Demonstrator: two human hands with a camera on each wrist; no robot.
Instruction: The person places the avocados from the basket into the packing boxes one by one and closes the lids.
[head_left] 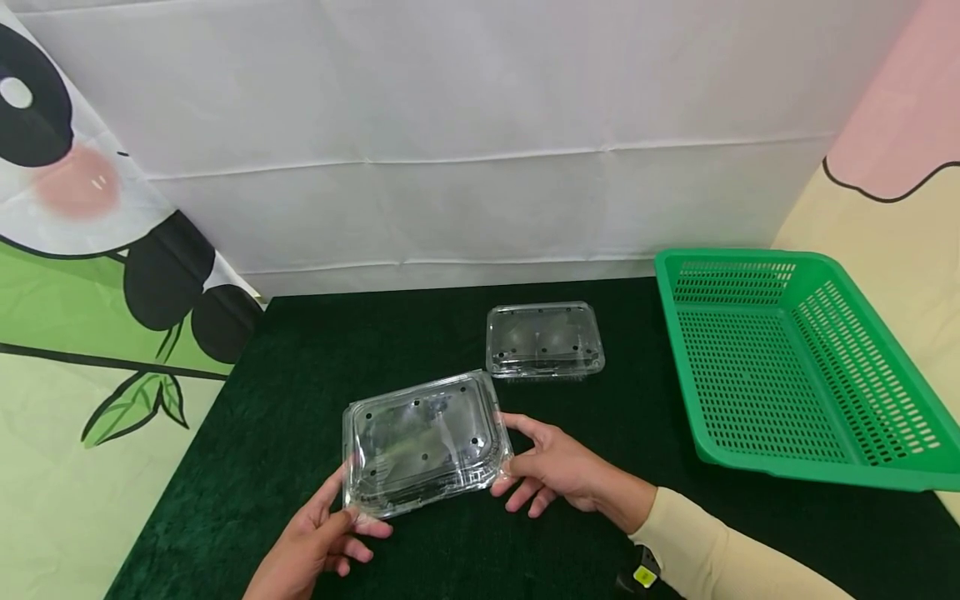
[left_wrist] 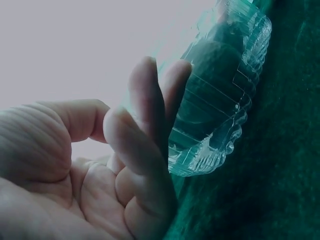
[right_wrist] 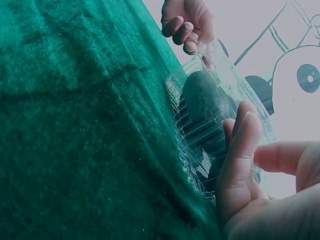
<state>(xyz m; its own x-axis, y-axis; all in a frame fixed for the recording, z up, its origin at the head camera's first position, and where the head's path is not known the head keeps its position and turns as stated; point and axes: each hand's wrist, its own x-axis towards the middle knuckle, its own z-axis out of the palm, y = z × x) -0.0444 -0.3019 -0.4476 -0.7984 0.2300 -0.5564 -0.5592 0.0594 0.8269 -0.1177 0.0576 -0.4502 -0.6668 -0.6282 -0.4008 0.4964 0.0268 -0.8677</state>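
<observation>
A clear plastic clamshell box (head_left: 427, 446) with small round holes in its lid is held tilted over the dark green cloth. My left hand (head_left: 318, 533) grips its left front corner, thumb near the front edge. At the right end, my right hand (head_left: 562, 467) pinches the box's side between thumb and fingers. Both wrist views show ridged walls on the box (left_wrist: 212, 90) and a dark rounded shape through the plastic; whether that is contents or moulding I cannot tell. A second clear clamshell box (head_left: 545, 342) lies closed on the cloth just behind.
A green plastic basket (head_left: 678, 358) with slotted walls stands at the right of the table. Dark green velvety cloth (head_left: 592, 550) covers the tabletop. White fabric (head_left: 450, 125) hangs behind, and a printed cartoon sheet (head_left: 75, 292) hangs on the left.
</observation>
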